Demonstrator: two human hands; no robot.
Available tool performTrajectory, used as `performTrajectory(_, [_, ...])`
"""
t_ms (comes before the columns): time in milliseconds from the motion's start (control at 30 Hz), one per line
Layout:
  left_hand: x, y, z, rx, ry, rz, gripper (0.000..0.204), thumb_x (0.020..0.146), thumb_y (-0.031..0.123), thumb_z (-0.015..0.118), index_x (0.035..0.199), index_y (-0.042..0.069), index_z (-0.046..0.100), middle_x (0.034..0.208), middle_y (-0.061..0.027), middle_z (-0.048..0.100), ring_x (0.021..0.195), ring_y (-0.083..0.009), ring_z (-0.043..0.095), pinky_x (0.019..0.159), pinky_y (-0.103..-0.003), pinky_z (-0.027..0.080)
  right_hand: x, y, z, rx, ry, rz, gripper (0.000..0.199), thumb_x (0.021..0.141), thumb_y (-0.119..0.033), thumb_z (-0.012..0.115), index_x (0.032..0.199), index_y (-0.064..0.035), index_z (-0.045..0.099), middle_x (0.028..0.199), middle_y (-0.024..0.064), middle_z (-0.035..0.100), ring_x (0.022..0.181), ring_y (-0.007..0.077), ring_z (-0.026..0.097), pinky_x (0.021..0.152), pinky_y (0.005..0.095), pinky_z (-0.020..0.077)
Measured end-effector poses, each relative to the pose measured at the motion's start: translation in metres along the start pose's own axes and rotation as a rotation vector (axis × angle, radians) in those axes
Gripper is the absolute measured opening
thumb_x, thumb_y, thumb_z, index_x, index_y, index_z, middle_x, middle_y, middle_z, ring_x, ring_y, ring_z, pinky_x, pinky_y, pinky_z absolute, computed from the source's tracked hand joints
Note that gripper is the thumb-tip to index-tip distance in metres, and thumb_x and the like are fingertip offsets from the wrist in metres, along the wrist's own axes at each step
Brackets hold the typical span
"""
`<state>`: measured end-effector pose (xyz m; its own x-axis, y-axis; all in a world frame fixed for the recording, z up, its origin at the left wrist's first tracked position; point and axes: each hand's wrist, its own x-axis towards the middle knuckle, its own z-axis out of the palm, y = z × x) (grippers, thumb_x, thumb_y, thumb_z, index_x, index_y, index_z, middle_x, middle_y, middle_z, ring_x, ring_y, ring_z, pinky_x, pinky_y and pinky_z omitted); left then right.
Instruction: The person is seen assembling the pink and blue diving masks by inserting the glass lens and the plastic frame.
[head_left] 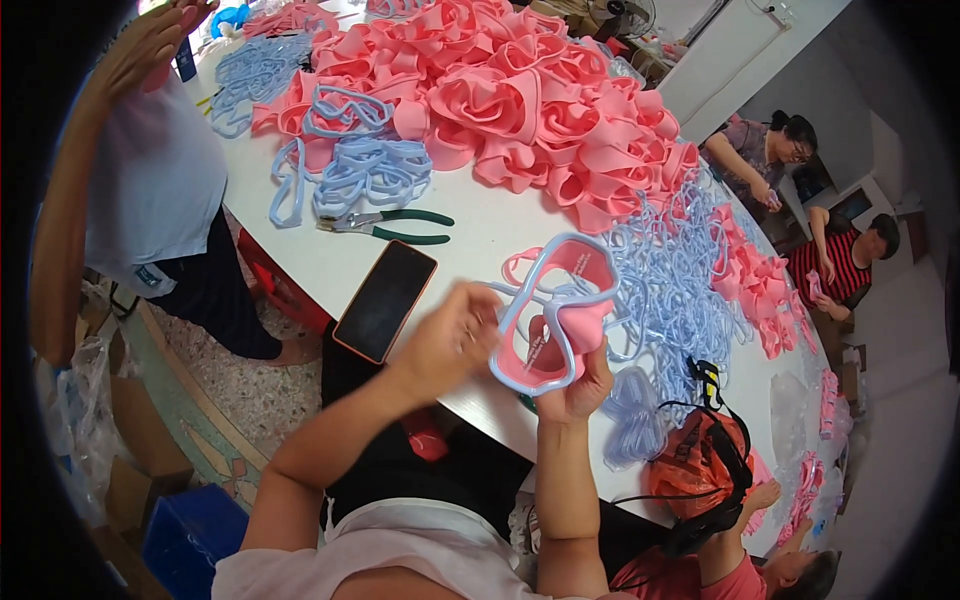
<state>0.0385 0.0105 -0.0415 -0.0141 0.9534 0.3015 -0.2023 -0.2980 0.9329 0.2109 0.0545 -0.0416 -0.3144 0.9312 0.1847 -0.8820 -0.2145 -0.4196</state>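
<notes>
Pink mask skirt (556,345) w/ a light-blue frame (520,300) around it sits in both hands, held up over the near edge of the white table (480,225). Left hand (455,335) pinches the frame's left side, fingers curled shut on it. Right hand (580,385) grips the skirt from below, thumb pushed into the soft pink part. Frame looks mostly on, but one blue edge looks loose, so I think it's approx. half done. Lots left: big pile of pink skirts (520,100) and heaps of blue frames (670,270) wait on the table. Pink parts look soft, bendy, rubbery. Blue frames look thin, smooth, shaped like goggles. Green-handled pliers (385,225) and a dark phone (385,300) lie nearby.
</notes>
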Motion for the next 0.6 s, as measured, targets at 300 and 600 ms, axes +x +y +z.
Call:
performTrajectory(300, [0.022, 0.004, 0.001, 0.845, 0.308, 0.554, 0.029, 0.075, 0.003, 0.075, 0.101, 0.002, 0.062, 0.087, -0.0110, 0.056, 0.071, -0.0263, 0.055, 0.061, -0.034, 0.046, 0.028, -0.034, -0.022, -0.736, 0.225, -0.150, 0.043, 0.102, -0.027, 0.044, 0.136, -0.0013, 0.043, 0.131, 0.0106, 0.052, 0.120, 0.0219, 0.051, 0.101, 0.0393, 0.0406])
performTrajectory(600, [0.036, 0.011, -0.023, 1.106, 0.356, 0.658, 0.031, 0.072, 0.005, 0.074, 0.101, 0.008, 0.062, 0.085, -0.0056, 0.051, 0.079, -0.0233, 0.054, 0.070, -0.034, 0.048, 0.097, -0.030, 0.011, -1.200, -0.186, -0.110, 0.042, 0.102, -0.029, 0.047, 0.138, -0.0061, 0.048, 0.137, 0.0063, 0.050, 0.118, 0.0167, 0.054, 0.101, 0.0359, 0.0442])
